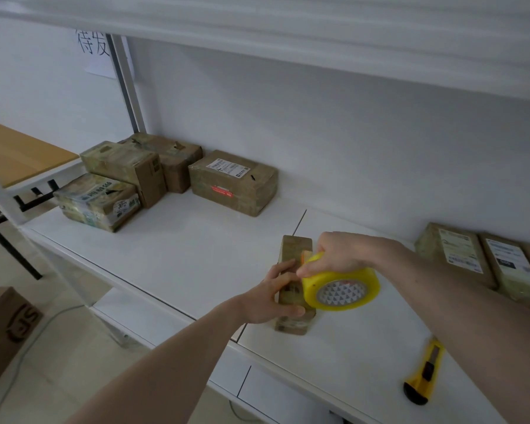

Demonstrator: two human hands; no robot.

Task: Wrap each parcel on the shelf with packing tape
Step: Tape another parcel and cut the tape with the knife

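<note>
A narrow brown parcel [295,249] stands on its edge near the front of the white shelf [196,240]. My left hand [276,296] grips its near side, thumb low and fingers on top. My right hand [337,254] holds a yellow roll of packing tape [340,281] against the parcel's right face. Several taped parcels sit at the back left, among them a labelled box [233,182] and a green-printed box [98,201]. More labelled parcels [459,255] lie at the right.
A yellow and black utility knife [423,374] lies on the shelf at the front right. An upper shelf board [288,32] hangs overhead. A cardboard box [3,332] stands on the floor at left, with a wooden table [16,154] behind it.
</note>
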